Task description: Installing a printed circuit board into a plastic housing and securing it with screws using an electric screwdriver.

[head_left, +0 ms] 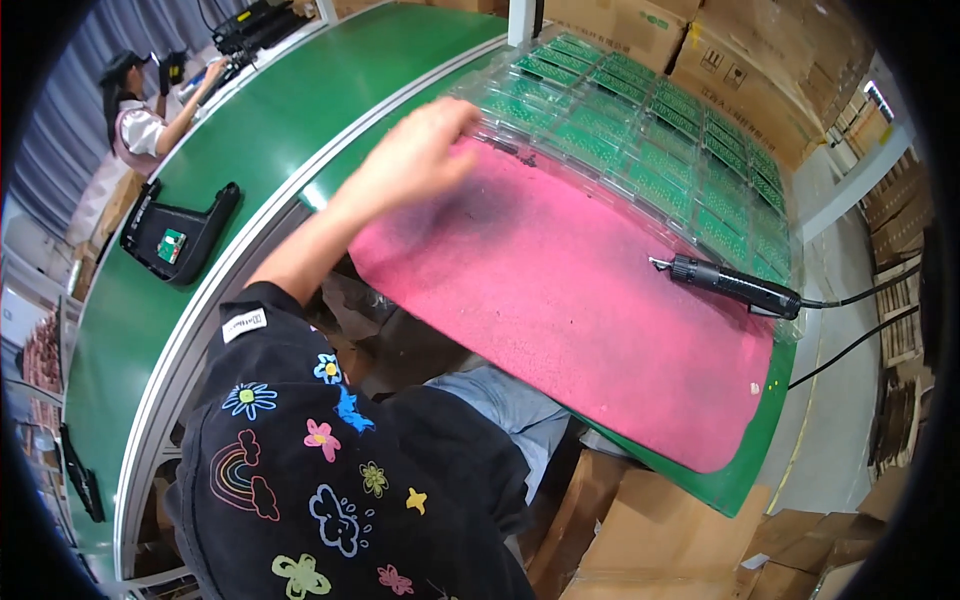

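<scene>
My left hand (420, 152) reaches forward to the near left corner of a clear plastic tray (600, 128) filled with rows of green circuit boards (660, 150). The hand is blurred, with bent fingers on the tray's edge; whether it grips the tray is unclear. The tray lies along the far side of a pink mat (560, 300) on a green bench. A black pen-shaped power tool (735, 283) with a cable lies on the mat's right side by the tray's near edge. My right hand is out of sight.
A green conveyor belt (290, 100) curves past on the left and carries a black plastic housing (180, 235) with a small green board in it. Another person (135, 110) works at the belt's far end. Cardboard boxes stand behind the tray (760, 60) and under the bench (640, 530).
</scene>
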`<state>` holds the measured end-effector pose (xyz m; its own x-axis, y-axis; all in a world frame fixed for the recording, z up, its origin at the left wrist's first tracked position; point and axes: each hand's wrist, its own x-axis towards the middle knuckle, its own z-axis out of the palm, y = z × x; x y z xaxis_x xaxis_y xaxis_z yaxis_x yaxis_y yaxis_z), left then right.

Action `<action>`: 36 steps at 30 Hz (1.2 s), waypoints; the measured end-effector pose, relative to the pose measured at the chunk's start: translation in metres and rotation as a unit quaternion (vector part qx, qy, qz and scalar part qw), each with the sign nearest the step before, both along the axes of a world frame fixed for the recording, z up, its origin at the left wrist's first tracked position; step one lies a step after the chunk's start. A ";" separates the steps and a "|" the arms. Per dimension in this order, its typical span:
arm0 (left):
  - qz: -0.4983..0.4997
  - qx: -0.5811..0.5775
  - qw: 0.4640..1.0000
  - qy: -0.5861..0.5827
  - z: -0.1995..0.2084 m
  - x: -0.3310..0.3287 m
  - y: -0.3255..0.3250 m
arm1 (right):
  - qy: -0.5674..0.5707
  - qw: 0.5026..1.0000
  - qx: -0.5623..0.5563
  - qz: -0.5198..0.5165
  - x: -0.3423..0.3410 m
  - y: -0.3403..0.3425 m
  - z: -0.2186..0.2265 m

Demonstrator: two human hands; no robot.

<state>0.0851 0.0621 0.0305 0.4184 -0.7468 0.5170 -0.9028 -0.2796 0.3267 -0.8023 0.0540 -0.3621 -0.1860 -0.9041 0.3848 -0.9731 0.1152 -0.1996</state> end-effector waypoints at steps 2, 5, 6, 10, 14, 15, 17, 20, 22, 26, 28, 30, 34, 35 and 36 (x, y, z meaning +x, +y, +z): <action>0.062 0.000 0.996 -0.070 -0.020 0.040 -0.001 | -0.023 1.000 -0.020 -0.002 0.020 -0.007 0.007; 0.147 0.123 0.980 -0.060 -0.038 0.063 -0.010 | -0.052 0.998 -0.045 -0.011 0.048 -0.009 0.024; 0.163 0.124 0.977 -0.057 -0.043 0.068 -0.014 | -0.062 0.997 -0.053 -0.013 0.058 -0.009 0.030; 0.175 0.092 0.979 -0.043 -0.048 0.077 -0.019 | -0.100 0.991 -0.085 -0.021 0.098 -0.016 0.057; 0.173 0.035 0.980 -0.089 -0.043 0.086 -0.006 | -0.146 0.982 -0.114 -0.023 0.149 -0.028 0.079; 0.174 0.035 0.980 -0.090 -0.038 0.087 0.000 | -0.160 0.980 -0.120 -0.022 0.162 -0.031 0.084; 0.135 -0.087 0.974 -0.160 -0.027 0.083 0.010 | -0.181 0.974 -0.132 -0.026 0.190 -0.035 0.096; 0.028 -0.220 0.941 -0.256 -0.004 0.042 0.004 | -0.205 0.966 -0.147 -0.053 0.228 -0.028 0.114; -0.056 -0.267 0.927 -0.256 0.012 -0.018 0.005 | -0.221 0.959 -0.160 -0.074 0.258 -0.019 0.137; -0.522 -0.123 0.835 0.124 -0.022 -0.150 -0.011 | -0.622 0.764 0.036 0.168 0.401 -0.015 0.214; -0.588 -0.267 0.758 0.090 -0.062 -0.219 -0.042 | -0.793 0.553 0.118 0.230 0.431 -0.008 0.228; -0.626 -0.228 0.735 0.125 -0.109 -0.280 -0.052 | -0.870 0.390 0.213 0.214 0.436 0.001 0.241; -0.711 -0.165 0.658 0.188 -0.182 -0.374 -0.071 | -0.920 0.379 0.042 0.094 0.390 0.008 0.212; -0.717 -0.151 0.650 0.201 -0.192 -0.391 -0.072 | -0.904 0.423 0.025 0.051 0.374 0.012 0.205; -0.720 -0.132 0.644 0.221 -0.215 -0.417 -0.061 | -0.885 0.465 0.012 0.031 0.350 0.025 0.191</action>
<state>-0.3317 0.0007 -0.1849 -0.4608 -0.4354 0.7734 0.0336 0.8622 0.5054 -0.4522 0.0789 -0.1712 -0.1657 -0.9291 -0.3306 0.7103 0.1202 -0.6936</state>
